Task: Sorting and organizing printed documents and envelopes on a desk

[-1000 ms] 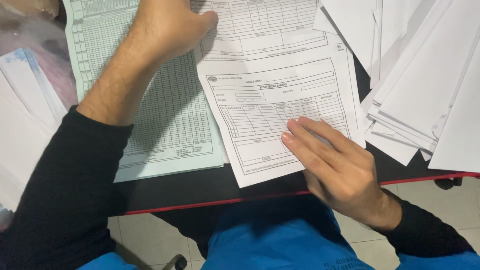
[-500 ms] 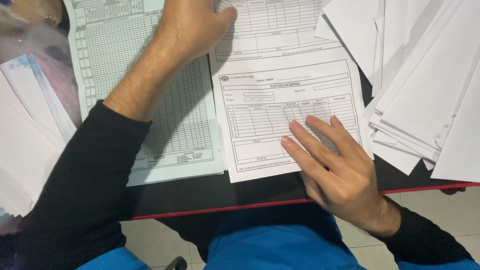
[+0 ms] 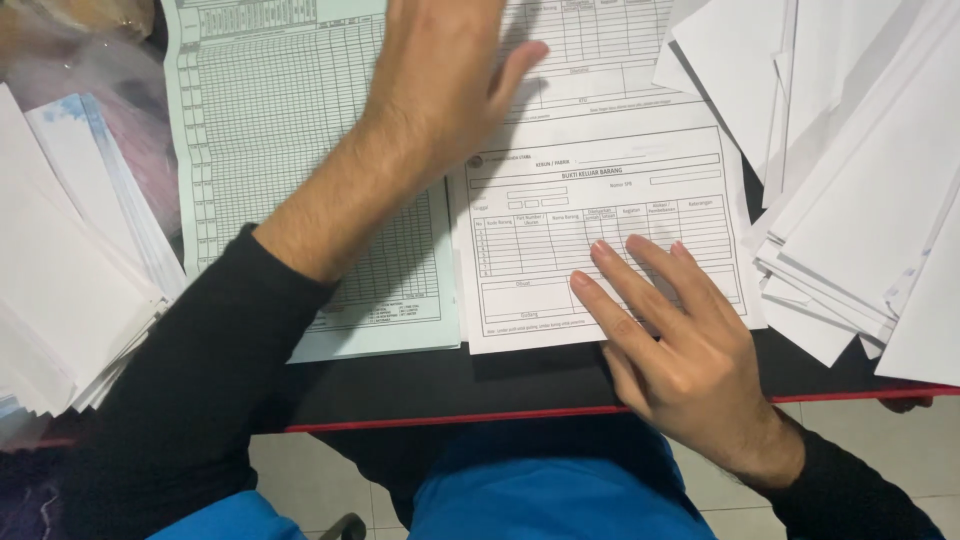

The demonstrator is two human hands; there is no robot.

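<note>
White form sheet (image 3: 600,215): printed with ruled tables, flat on the desk, lower edge near the desk's front edge; upper half overlapped by the left hand, lower right corner under the right hand.
Right hand (image 3: 670,345): palm down, fingers (image 3: 625,270) straight and slightly spread, pressed flat on the lower right part of the white form; nothing gripped.
Left hand (image 3: 440,85): palm down, fingers extended and held together, thumb out to the right; laid across the seam between the green sheet and the white form; grasping nothing.
Pale green sheet (image 3: 270,150): fine printed grid, flat, just left of the white form, right edge touching or slightly tucked against it; crossed by the left forearm.
Second white form (image 3: 590,50): same ruled kind, above the first, partly under it and under the left hand.
Blank paper stack, right (image 3: 860,180): fanned loosely, overlapping the right edge of the white form.
Paper stack, left (image 3: 60,280): uneven pile, well apart from the white form.
Desk (image 3: 400,385): dark top, red front edge.
Sleeves: black, on both forearms.
</note>
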